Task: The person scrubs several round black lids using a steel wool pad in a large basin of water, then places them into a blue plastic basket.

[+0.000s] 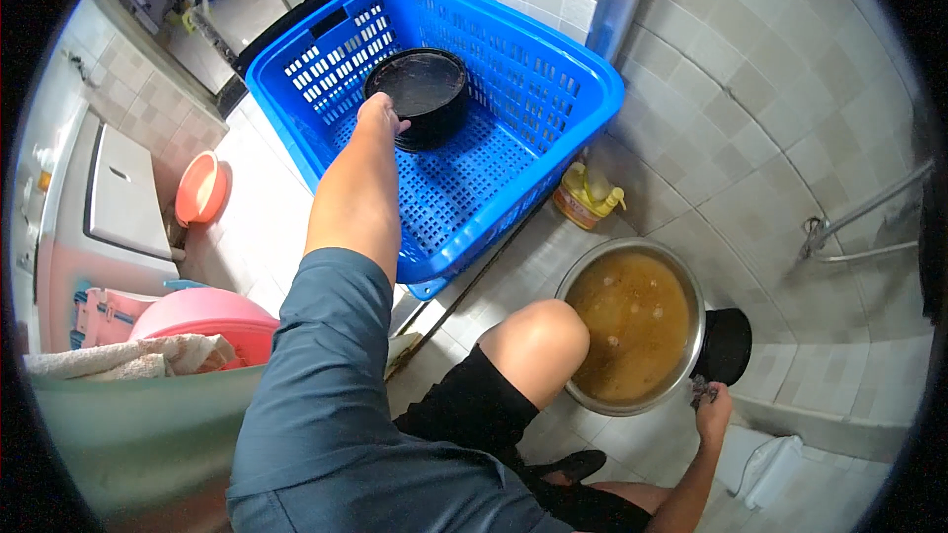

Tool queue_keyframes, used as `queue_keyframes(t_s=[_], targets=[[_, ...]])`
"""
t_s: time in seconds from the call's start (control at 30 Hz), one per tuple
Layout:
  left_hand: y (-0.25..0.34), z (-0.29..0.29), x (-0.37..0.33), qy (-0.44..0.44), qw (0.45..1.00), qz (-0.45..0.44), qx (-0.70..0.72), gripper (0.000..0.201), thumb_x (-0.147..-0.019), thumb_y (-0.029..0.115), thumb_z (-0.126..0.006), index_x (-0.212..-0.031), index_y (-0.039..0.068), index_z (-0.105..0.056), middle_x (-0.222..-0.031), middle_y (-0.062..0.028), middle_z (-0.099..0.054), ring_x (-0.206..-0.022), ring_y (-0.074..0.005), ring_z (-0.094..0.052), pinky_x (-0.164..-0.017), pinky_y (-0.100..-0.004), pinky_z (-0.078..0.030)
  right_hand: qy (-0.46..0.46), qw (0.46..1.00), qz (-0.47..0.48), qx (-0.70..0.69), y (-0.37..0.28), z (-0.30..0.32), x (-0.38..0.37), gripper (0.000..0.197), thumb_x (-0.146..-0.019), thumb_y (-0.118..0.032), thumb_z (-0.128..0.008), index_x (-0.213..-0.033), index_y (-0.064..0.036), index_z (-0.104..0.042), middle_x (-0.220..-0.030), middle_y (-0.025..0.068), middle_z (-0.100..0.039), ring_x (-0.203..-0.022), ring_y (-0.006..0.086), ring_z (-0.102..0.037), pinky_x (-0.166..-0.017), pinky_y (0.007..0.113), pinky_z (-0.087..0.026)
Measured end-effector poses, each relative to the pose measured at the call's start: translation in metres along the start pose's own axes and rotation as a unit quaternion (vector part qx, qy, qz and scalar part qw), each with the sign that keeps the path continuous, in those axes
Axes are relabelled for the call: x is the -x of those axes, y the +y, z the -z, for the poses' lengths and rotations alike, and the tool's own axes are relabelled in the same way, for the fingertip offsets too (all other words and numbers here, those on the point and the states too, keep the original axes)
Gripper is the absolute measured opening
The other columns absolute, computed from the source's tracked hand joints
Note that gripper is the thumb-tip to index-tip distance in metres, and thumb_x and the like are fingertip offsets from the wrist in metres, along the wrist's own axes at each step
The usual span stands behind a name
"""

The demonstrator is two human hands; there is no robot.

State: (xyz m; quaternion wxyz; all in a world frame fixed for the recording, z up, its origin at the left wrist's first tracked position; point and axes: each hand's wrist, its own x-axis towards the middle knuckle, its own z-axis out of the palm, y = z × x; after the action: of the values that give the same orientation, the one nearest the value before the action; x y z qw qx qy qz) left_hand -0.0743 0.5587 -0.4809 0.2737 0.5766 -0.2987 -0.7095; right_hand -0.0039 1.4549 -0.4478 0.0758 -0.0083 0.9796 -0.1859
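My left arm reaches into a large blue plastic basket (583, 104). There my left hand (379, 116) is closed on the near edge of a round black pot (434, 89), its fingers partly hidden. Low on the right, my right hand (713, 417) grips a grey steel wool scrubber (702, 391). Beside that hand stands a wide metal basin (699, 336) of cloudy brown water with some foam. A round black object (729, 343), perhaps another pot, sits between the basin and the wall.
A yellow bottle (588, 199) stands between basket and basin. Pink tubs (212, 318) and a towel (148, 357) lie at the left, with an orange bowl (201, 188) farther back. A metal rail (869, 217) juts from the right tiled wall. My bent knee (538, 345) is close to the basin.
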Motion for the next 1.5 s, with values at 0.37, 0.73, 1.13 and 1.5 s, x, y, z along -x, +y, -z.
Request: queue_keyframes(t_s=[0.37,0.73,1.13,1.5], targets=[[-0.006,-0.018,0.034,0.160,0.965,0.094,0.184,0.029,-0.093,0.013,-0.053,-0.119,0.017,-0.065,-0.121,-0.0055,-0.064,-0.108,-0.0289,-0.062,-0.095,-0.0591,-0.043,-0.002,0.999,-0.013,0.044,0.007,-0.014,-0.018,0.023,-0.087,-0.008,-0.057,-0.106,0.0031,-0.064,-0.098,0.0256,-0.067,-0.095,0.0423,-0.064,-0.087,0.044,-0.049],[0.024,-0.002,0.035,0.300,0.876,0.171,0.336,0.041,-0.095,0.028,-0.040,-0.118,0.003,-0.064,-0.130,-0.0108,-0.062,-0.114,-0.0299,-0.061,-0.096,-0.0409,-0.050,-0.003,1.000,-0.004,0.023,-0.004,-0.027,-0.015,0.026,-0.080,-0.003,-0.060,-0.105,0.0043,-0.061,-0.094,0.0250,-0.066,-0.092,0.0419,-0.063,-0.085,0.043,-0.048],[0.013,-0.032,0.065,0.166,0.983,0.081,-0.009,0.025,-0.077,0.005,-0.065,-0.103,0.005,-0.066,-0.104,-0.0156,-0.065,-0.088,-0.0342,-0.064,-0.077,-0.0594,-0.053,0.021,0.999,-0.023,0.034,-0.026,-0.001,-0.006,0.027,-0.078,-0.006,-0.064,-0.103,0.0024,-0.062,-0.098,0.0259,-0.066,-0.095,0.0421,-0.063,-0.085,0.043,-0.049],[0.037,-0.016,0.160,0.200,0.975,-0.006,0.096,0.038,-0.078,0.008,-0.066,-0.111,-0.010,-0.064,-0.112,-0.0217,-0.068,-0.098,-0.0336,-0.069,-0.084,-0.0390,-0.055,0.069,0.997,-0.020,-0.006,0.002,-0.015,-0.004,0.023,-0.075,-0.003,-0.067,-0.097,-0.0002,-0.063,-0.096,0.0240,-0.066,-0.096,0.0409,-0.062,-0.085,0.044,-0.049]])
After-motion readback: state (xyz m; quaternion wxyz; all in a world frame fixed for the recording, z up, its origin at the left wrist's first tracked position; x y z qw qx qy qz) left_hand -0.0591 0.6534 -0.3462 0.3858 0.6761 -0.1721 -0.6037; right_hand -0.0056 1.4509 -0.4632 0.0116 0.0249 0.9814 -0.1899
